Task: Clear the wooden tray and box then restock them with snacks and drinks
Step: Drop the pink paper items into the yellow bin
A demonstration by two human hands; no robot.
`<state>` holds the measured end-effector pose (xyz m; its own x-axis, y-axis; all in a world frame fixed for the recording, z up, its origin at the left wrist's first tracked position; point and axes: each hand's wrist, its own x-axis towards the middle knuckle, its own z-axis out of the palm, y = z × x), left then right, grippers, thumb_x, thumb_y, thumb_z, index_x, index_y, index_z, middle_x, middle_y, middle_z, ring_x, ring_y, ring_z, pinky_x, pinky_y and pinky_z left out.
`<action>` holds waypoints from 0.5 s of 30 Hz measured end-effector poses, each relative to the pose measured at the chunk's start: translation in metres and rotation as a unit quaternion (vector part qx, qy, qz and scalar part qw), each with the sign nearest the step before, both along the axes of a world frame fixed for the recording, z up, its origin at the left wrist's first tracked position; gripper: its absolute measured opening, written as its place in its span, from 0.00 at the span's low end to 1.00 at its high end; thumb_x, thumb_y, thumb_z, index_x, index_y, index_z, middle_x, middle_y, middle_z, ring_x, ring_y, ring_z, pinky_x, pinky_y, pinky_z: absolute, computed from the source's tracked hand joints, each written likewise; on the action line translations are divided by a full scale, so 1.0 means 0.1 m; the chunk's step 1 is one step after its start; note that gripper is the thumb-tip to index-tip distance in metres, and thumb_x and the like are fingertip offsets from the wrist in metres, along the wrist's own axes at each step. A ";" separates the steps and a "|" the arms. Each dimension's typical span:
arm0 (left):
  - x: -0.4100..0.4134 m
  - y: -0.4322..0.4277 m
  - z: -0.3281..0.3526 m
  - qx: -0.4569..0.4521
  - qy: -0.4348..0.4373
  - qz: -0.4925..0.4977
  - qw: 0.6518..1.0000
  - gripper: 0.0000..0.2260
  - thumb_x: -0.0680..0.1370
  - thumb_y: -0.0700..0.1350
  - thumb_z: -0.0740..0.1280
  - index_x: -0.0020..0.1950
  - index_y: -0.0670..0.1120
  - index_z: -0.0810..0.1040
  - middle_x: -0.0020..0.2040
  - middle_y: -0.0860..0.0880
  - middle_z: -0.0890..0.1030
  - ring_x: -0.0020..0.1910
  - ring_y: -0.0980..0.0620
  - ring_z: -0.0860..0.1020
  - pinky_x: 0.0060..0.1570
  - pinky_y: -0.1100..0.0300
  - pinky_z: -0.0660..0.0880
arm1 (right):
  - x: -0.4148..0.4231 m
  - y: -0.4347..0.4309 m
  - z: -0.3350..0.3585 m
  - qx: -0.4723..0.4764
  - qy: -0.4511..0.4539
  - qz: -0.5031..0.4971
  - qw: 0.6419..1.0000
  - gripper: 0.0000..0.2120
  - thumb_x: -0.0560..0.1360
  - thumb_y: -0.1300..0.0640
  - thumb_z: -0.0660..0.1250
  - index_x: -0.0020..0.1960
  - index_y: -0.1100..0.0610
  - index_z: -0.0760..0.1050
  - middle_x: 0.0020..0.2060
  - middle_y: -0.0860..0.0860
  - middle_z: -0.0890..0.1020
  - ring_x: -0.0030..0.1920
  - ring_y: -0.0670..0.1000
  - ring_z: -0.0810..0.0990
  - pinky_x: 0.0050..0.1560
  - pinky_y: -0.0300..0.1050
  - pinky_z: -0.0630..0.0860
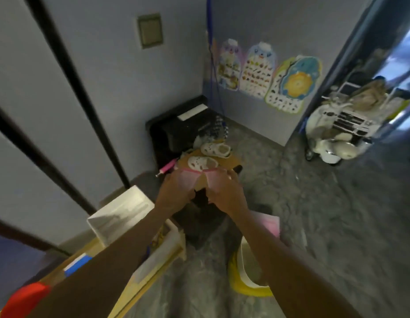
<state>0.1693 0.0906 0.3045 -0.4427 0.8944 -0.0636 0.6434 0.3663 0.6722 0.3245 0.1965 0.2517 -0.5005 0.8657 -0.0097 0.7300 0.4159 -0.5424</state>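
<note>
Both forearms reach up frame centre. Left hand and right hand each curl around pink-edged near rim of wooden tray; two white sandals on it. Yellow basin lower centre.

I could read nothing: the wall posters carried rows of small pictures, all too blurred.
</note>
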 end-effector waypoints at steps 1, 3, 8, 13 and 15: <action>0.21 0.12 -0.06 -0.011 -0.019 -0.004 1.000 0.20 0.77 0.38 0.73 0.68 0.38 0.78 0.62 0.35 0.80 0.61 0.34 0.80 0.61 0.36 0.78 | 0.23 0.08 -0.05 -0.023 0.037 -0.019 0.999 0.38 0.76 0.43 0.73 0.77 0.47 0.55 0.73 0.54 0.68 0.64 0.57 0.79 0.57 0.57 0.83; 0.66 0.39 -0.32 -0.046 -0.031 -0.019 0.998 0.32 0.72 0.44 0.77 0.75 0.43 0.70 0.68 0.41 0.74 0.67 0.41 0.76 0.65 0.42 0.77 | 0.72 0.28 -0.30 -0.057 0.045 -0.053 0.996 0.35 0.72 0.41 0.74 0.73 0.46 0.61 0.66 0.53 0.76 0.53 0.52 0.83 0.48 0.52 0.86; 1.68 0.86 -1.06 -0.086 -0.099 -0.085 0.988 0.39 0.66 0.49 0.75 0.76 0.48 0.66 0.67 0.46 0.68 0.65 0.43 0.75 0.63 0.45 0.78 | 2.04 0.43 -0.81 -0.085 0.001 -0.151 0.985 0.40 0.68 0.43 0.72 0.77 0.43 0.62 0.61 0.50 0.79 0.54 0.54 0.84 0.50 0.57 0.83; 2.37 1.13 -1.98 -0.143 -0.112 -0.117 0.976 0.38 0.67 0.52 0.79 0.74 0.53 0.67 0.66 0.51 0.68 0.59 0.47 0.79 0.57 0.48 0.80 | 2.87 0.48 -1.56 -0.117 -0.054 -0.197 0.972 0.47 0.69 0.44 0.73 0.83 0.51 0.58 0.68 0.56 0.76 0.59 0.63 0.81 0.53 0.56 0.81; 2.51 1.22 -2.42 -0.164 -0.103 -0.120 0.974 0.36 0.66 0.56 0.78 0.72 0.55 0.69 0.65 0.52 0.70 0.59 0.47 0.80 0.57 0.47 0.80 | 3.03 0.45 -1.95 -0.138 -0.081 -0.209 0.965 0.48 0.71 0.42 0.74 0.84 0.52 0.56 0.69 0.55 0.75 0.61 0.62 0.81 0.54 0.55 0.80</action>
